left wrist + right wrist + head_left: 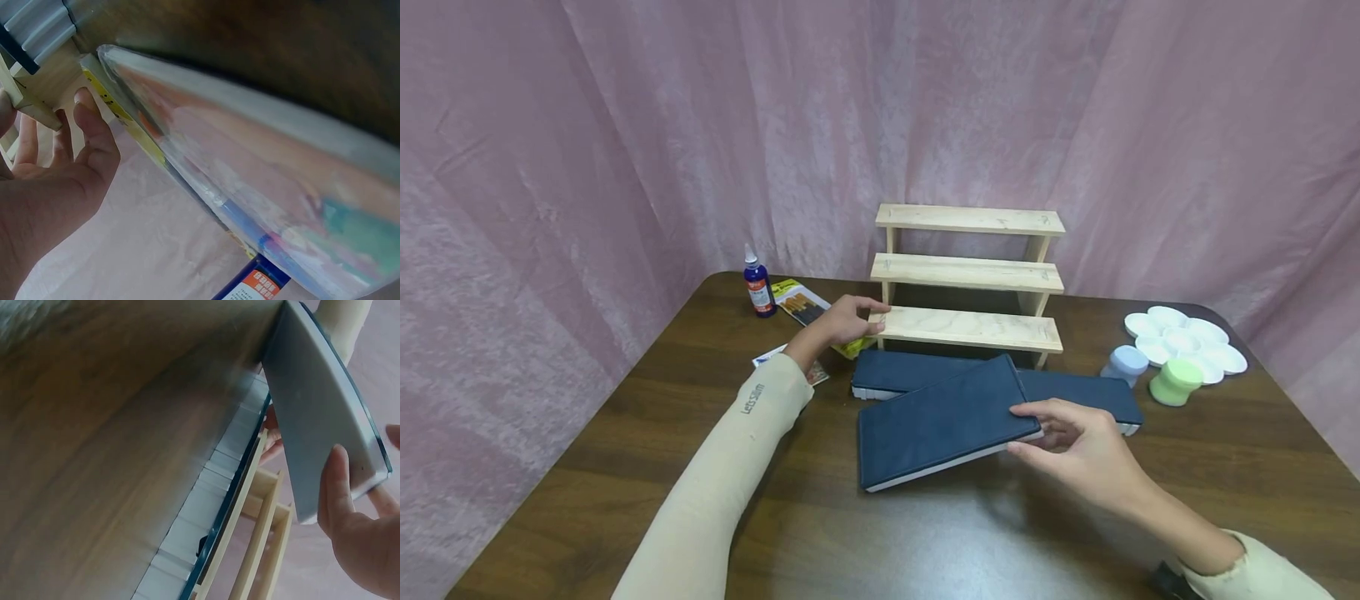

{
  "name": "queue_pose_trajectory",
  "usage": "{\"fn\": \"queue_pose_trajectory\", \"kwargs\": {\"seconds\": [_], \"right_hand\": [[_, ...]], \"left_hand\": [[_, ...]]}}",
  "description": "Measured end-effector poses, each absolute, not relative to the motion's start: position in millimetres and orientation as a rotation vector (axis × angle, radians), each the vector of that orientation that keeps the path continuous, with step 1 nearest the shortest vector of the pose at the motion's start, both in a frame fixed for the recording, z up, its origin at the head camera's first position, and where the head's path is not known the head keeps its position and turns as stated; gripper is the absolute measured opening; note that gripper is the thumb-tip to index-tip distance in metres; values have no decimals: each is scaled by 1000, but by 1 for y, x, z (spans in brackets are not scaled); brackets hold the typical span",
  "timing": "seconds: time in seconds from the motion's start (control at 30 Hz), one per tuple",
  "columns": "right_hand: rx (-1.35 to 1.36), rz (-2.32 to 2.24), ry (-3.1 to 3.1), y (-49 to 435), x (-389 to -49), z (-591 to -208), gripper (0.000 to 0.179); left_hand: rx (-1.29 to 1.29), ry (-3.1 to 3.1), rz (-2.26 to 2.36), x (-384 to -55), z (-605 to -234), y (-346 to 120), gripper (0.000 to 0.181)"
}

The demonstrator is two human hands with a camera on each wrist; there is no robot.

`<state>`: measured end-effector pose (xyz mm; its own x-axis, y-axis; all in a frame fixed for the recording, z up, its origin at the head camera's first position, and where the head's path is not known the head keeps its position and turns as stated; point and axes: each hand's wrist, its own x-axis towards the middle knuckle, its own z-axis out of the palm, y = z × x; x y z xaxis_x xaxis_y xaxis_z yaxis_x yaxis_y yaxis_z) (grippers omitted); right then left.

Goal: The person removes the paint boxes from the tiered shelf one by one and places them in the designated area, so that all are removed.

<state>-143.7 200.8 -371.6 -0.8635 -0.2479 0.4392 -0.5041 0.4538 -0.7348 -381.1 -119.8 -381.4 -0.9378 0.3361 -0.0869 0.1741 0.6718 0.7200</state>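
My right hand (pixel 1086 450) pinches the right end of a flat dark blue case (pixel 943 425) with white sides. It is tilted, its right end raised, over the front of a longer dark blue case (pixel 1075 396) lying on the table. In the right wrist view the held case's pale underside (pixel 312 419) shows, fingers against it. At the left end of a three-step wooden rack (pixel 962 327), my left hand (pixel 846 321) holds the lowest board between thumb and fingers. The left wrist view shows fingertips curled around that board's end (pixel 37 112).
Left of the rack lie a yellow packet of brushes (pixel 801 302) and a small card-like packet (pixel 816 375), near a blue bottle (pixel 760 287). On the right stand a blue pot (pixel 1124 365), a green pot (pixel 1176 383) and a white flower-shaped palette (pixel 1210 333). A pink curtain (pixel 850 125) hangs behind.
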Motion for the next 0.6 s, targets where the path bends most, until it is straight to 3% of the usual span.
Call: {"fn": "queue_pose_trajectory", "kwargs": {"seconds": [0.3,0.6], "right_hand": [[556,1538,-2610,207,-146,-365,28],[600,1605,-2837,213,-151,-370,43]], "left_hand": [[393,2635,1151,-379,-377,-121,38],[398,2637,1147,-380,-380,-120,38]]}}
